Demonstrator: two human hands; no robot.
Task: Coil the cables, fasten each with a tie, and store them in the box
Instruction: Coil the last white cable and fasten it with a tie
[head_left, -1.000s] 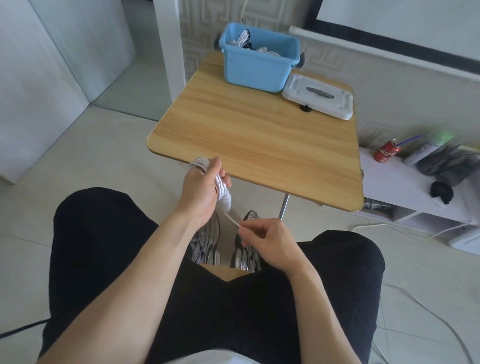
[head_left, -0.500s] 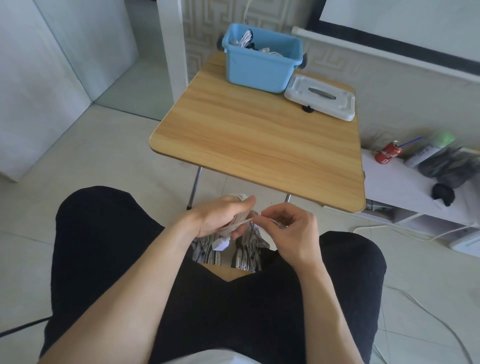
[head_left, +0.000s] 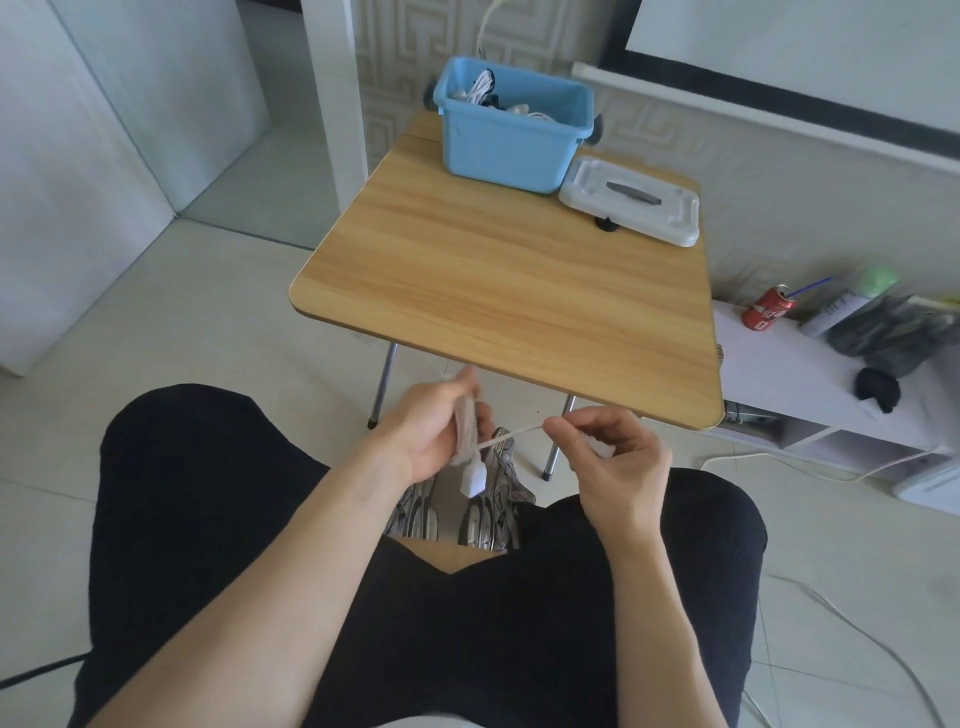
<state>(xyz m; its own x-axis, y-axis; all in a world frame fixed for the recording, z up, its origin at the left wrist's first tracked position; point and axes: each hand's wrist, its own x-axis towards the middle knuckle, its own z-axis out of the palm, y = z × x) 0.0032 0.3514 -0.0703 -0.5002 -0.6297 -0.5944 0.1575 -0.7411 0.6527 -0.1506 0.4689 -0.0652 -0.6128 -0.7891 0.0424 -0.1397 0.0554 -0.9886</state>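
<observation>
below the near edge of the wooden table, over the person's lap, the left hand grips a coiled white cable, its fingers curled around the bundle. a white plug hangs down from the coil. the right hand pinches a thin white tie between thumb and forefinger; the tie runs straight from the coil to this hand. at the far end of the table stands the blue box with other cables inside, and just beside it lies the white lid.
</observation>
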